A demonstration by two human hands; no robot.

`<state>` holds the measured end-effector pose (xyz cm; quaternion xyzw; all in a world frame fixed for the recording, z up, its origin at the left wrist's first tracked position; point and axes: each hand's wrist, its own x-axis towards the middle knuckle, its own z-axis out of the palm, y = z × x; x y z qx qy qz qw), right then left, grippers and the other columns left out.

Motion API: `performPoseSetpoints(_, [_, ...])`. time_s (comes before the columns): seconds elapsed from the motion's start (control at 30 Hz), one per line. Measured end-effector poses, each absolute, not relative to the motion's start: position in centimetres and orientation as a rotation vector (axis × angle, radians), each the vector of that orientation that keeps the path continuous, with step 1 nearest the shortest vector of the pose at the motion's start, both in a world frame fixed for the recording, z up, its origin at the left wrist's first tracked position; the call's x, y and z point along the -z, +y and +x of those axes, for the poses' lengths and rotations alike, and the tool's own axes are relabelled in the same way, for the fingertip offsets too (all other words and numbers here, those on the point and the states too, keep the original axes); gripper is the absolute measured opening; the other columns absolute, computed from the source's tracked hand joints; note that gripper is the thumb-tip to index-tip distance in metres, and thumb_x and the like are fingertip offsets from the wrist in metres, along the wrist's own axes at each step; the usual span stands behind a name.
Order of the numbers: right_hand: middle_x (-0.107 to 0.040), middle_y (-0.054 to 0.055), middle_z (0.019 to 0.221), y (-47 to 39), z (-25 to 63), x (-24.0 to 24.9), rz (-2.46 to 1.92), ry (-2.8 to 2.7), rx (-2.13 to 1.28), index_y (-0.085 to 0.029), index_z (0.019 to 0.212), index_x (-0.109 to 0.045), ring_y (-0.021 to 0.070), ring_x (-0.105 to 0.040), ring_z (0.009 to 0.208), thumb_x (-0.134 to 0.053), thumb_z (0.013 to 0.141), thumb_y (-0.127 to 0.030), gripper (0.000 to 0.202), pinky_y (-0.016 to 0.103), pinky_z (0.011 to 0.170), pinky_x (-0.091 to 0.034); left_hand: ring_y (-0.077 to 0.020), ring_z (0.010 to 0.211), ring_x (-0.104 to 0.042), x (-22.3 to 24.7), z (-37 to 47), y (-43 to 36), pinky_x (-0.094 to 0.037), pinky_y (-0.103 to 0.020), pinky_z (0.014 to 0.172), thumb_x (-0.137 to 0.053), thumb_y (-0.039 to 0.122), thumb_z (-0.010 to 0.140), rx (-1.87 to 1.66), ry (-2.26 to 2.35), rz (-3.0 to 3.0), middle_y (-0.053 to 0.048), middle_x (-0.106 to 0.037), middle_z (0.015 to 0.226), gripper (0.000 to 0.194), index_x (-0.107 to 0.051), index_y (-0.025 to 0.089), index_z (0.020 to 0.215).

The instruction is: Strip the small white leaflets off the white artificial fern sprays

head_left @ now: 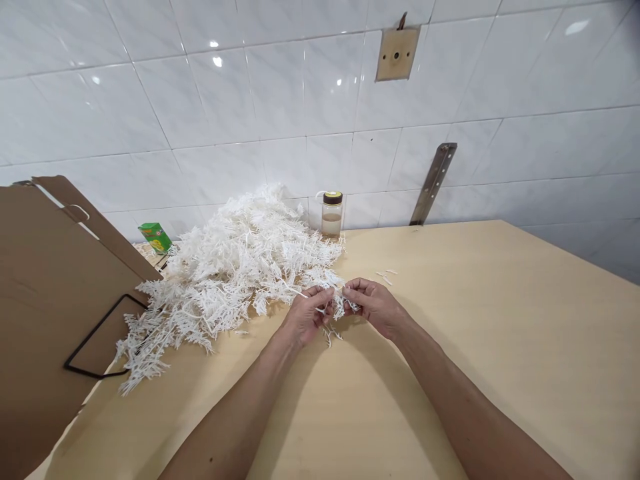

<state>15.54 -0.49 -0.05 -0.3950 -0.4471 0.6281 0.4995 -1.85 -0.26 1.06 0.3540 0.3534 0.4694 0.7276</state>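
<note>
Between my two hands is a white artificial foliage sprig with thin branching tips. My left hand is closed on its stem, thumb against the fingers. From the right side my right hand pinches the same sprig, thumb and forefinger together. Just behind and to the left lies a big heap of white artificial foliage, its near edge close to my left hand. Small loose bits lie on the table beyond my right hand. My fingers hide part of the sprig.
A lidded bottle with liquid stands behind the heap by the tiled wall. At left are a cardboard box, a black wire frame and a green packet. A metal bracket leans against the wall above the wooden table.
</note>
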Motion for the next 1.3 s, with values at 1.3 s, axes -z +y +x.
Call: performPoseSetpoints(1.3, [-0.067, 0.003, 0.073, -1.7, 16.0, -0.8, -0.968, -1.585, -1.62, -0.017, 0.082, -0.061, 0.0145, -0.064, 0.064, -0.073, 0.076, -0.049, 0.034, 0.025, 0.058, -0.046, -0.0114, 0.051, -0.056, -1.2, -2.2, 0.4, -0.044, -0.025, 0.051, -0.085, 0.04, 0.057, -1.182, 0.859, 0.7, -0.003, -0.065, 0.065, 0.039, -0.063, 0.012, 0.072])
